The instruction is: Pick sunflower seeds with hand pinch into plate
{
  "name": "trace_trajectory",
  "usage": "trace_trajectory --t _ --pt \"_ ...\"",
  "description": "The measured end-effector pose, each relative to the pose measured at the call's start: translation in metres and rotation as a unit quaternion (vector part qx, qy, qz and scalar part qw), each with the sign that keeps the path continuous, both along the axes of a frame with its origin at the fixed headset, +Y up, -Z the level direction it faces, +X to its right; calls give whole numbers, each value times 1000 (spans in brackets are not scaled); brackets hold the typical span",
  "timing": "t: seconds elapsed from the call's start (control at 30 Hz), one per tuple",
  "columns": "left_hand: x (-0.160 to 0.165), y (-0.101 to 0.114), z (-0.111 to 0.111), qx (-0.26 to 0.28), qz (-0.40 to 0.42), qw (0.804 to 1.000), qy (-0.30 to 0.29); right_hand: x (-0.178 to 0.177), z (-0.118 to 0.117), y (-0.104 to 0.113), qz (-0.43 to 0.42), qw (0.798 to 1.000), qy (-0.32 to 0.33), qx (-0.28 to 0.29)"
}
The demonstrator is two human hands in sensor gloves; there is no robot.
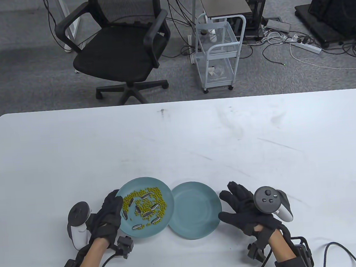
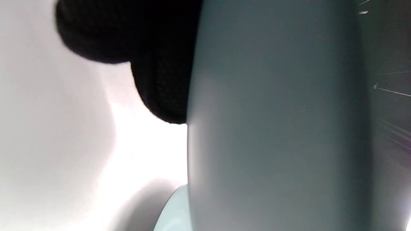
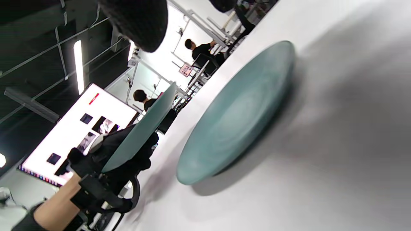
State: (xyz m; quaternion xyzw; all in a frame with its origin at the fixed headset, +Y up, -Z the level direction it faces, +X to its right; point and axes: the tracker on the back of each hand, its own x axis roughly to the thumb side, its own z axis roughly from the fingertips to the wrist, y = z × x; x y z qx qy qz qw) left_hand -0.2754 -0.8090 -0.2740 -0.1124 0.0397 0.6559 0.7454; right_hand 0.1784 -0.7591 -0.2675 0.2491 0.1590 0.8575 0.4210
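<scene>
On the white worktop (image 1: pixel 178 139) two teal plates sit side by side near the person. The left plate (image 1: pixel 167 199) carries a scatter of small green beans (image 1: pixel 157 201) mixed with striped sunflower seeds (image 1: pixel 145 196), which lie among the beans and toward its near edge. Seen from the right wrist view, this plate is tilted, its left side raised off the worktop. The left hand (image 1: pixel 109 214) grips it at the left rim, fingers curled over the edge and onto the inside, right beside the beans. The right plate (image 1: pixel 196 210) lies flat, its left rim touching or slipping just under the seeded plate; which of the two cannot be told. The right hand (image 1: pixel 243 207) rests just beside the right plate's right rim, its fingers (image 1: pixel 233 190) spread apart and holding nothing, the thumb reaching toward the rim.
</scene>
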Motion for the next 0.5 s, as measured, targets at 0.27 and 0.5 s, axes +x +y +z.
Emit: trace_trajectory --t 0.27,0.5 --pt "10 -5 2 1 9 1000 -14 -76 -6 48 69 992 72 75" --pt "13 -12 4 -7 21 1000 -17 -156 -19 74 46 989 114 79"
